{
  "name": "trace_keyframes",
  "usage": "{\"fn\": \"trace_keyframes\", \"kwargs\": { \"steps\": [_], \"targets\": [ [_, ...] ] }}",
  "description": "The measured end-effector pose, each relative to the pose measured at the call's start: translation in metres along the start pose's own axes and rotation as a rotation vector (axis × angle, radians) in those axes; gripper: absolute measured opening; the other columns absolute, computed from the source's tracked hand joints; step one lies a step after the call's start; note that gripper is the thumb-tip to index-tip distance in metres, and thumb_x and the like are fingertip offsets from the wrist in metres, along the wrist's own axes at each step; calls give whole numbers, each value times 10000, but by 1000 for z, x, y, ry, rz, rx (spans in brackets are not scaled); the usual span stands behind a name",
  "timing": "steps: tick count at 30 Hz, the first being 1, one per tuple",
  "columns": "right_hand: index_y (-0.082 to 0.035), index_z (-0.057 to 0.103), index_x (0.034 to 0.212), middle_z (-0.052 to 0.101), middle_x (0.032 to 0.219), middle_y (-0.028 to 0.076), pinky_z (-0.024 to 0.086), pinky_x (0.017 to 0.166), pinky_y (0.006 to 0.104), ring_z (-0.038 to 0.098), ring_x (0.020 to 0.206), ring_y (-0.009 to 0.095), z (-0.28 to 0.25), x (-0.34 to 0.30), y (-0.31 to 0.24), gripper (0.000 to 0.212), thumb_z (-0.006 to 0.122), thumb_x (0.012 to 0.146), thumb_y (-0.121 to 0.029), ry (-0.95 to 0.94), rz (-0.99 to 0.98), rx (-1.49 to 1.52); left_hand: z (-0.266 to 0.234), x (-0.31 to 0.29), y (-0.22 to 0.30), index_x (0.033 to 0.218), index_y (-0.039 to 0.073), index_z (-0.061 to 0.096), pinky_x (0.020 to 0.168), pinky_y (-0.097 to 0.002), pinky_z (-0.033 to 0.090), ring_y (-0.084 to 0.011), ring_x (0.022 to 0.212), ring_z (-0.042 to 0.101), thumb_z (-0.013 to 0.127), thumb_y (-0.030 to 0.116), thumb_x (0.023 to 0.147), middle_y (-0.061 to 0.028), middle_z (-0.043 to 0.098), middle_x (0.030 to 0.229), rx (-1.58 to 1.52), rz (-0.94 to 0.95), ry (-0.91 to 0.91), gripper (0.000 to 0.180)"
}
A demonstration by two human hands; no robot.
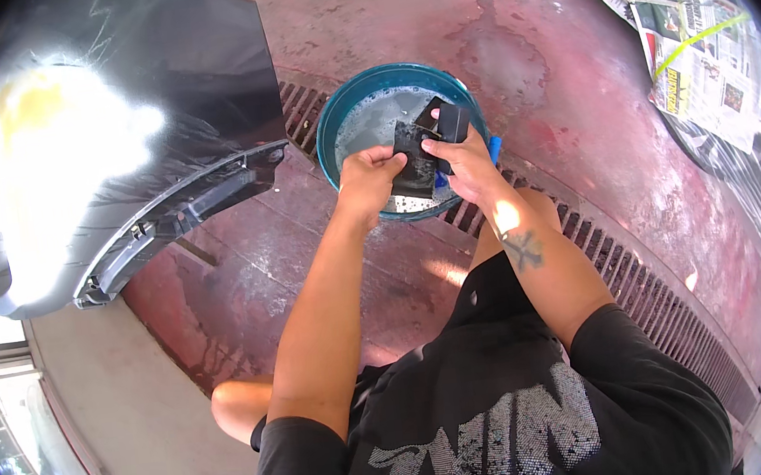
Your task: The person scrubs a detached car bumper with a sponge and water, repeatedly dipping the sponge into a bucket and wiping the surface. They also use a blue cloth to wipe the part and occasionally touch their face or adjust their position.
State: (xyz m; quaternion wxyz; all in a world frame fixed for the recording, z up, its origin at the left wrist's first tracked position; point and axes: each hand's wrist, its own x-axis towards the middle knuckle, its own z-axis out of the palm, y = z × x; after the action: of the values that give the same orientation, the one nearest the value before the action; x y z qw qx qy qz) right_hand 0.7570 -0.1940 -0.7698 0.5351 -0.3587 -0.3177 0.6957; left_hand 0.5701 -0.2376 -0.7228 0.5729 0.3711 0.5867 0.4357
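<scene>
Over a blue-green bucket (325, 117) of cloudy, sudsy water, both my hands are close together. My left hand (367, 183) pinches the left edge of a dark, wet sheet of sandpaper (417, 175) between thumb and fingers. My right hand (468, 160) is closed around a black block (453, 122), which looks like a sanding block, its thumb at the sheet's upper right. Part of another dark piece shows behind them. The right fingers are mostly hidden under the block.
A dark car panel (219, 59) with whitish wet streaks stands at the left. A slotted drain grate (630, 289) crosses the reddish, wet-stained floor (525, 24) beside the bucket. At the right, newspaper (708, 59) and plastic sheeting (749, 172) cover a vehicle.
</scene>
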Motion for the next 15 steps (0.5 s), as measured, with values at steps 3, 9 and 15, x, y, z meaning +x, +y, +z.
{"fn": "trace_keyframes", "kwargs": {
  "steps": [3,9,15],
  "targets": [
    [-25,538,1460,648,1350,117,548,1063,409,658,1229,215,4,-1,-5,604,795,928,100,33,1,78,3,-4,12,1108,-14,774,670,-299,553,-133,801,724,866,156,981,-67,796,974,120,-40,119,231],
    [-27,540,1447,658,1291,93,550,1032,384,664,1170,199,0,6,10,585,811,938,70,-22,-29,31,-16,-7,0,1058,31,761,643,-274,476,-97,745,636,864,200,996,-16,755,908,173,-20,109,207],
    [-41,393,1519,617,1266,96,514,1046,378,615,1136,188,2,-3,11,624,769,1022,-87,-20,-250,-306,-21,1,-4,1207,19,626,810,-291,512,-118,924,663,745,107,1059,-77,775,1054,-50,-15,82,210]
  ]
}}
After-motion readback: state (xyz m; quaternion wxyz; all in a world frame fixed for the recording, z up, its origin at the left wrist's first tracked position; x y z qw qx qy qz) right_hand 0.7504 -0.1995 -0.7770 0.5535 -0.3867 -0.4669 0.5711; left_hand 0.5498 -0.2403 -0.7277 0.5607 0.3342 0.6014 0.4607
